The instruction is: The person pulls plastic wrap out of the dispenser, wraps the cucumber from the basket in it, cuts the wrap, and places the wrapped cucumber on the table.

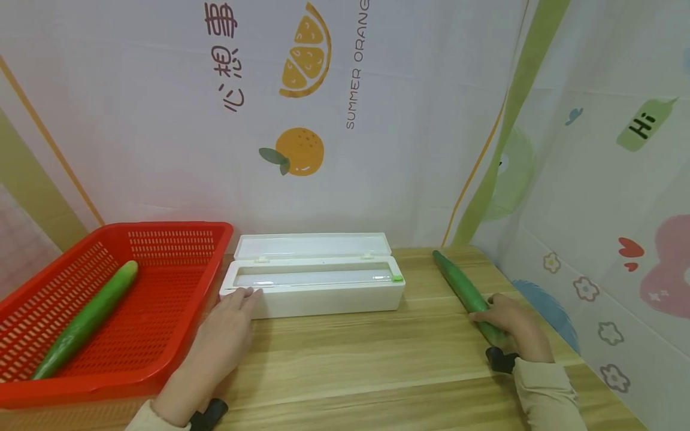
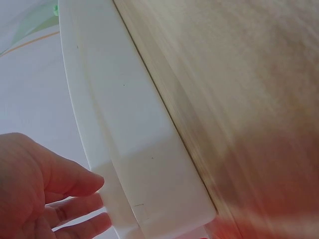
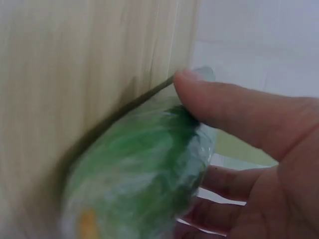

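While your right hand [image 1: 511, 318] gripped the cucumber [image 1: 460, 284] at 4 o'clock, your loose left hand [image 1: 226, 326] at 8 touched the box [image 1: 334, 300]; gentle grip looked best.

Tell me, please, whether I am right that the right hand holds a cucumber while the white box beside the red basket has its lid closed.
Not quite: the lid of the white box is open, tipped back, as the head view shows. The rest stands: the right hand holds a cucumber.
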Available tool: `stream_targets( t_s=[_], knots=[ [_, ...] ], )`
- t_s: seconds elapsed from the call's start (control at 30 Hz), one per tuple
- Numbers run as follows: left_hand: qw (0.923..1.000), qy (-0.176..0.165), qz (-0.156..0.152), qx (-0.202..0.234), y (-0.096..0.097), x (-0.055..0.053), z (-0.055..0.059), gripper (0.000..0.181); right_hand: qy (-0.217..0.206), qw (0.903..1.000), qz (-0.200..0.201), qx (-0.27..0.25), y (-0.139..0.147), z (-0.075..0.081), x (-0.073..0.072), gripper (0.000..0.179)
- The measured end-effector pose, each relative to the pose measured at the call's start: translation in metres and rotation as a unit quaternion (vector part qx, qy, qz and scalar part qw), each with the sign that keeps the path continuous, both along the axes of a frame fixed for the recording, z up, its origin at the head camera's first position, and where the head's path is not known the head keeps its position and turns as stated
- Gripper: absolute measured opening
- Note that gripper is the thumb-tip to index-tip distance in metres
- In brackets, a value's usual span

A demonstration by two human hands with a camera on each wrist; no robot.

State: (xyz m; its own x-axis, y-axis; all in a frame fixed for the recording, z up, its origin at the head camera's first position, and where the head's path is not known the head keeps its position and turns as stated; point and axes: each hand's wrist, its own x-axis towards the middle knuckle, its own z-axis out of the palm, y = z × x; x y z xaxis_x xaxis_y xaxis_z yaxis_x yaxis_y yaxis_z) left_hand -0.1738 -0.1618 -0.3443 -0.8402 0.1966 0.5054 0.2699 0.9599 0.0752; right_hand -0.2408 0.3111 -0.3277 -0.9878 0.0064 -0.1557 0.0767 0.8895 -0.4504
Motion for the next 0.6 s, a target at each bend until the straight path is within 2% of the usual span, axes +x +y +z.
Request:
stream_targets(
  t_s=[0.37,0.6],
  knots=[
    [0.9999,0.013,-0.006,-0.003,-0.0008,0.0004,0.0002,0.045,0.004,1.0000,0.007,0.004,-0.0027,-0.0012,-0.0012,0.073],
    [0.9998,0.016,-0.009,-0.002,-0.0005,0.0000,0.0000,0.044,-0.005,0.9999,0.009,0.007,-0.0044,-0.0008,-0.0020,0.079]
  ],
)
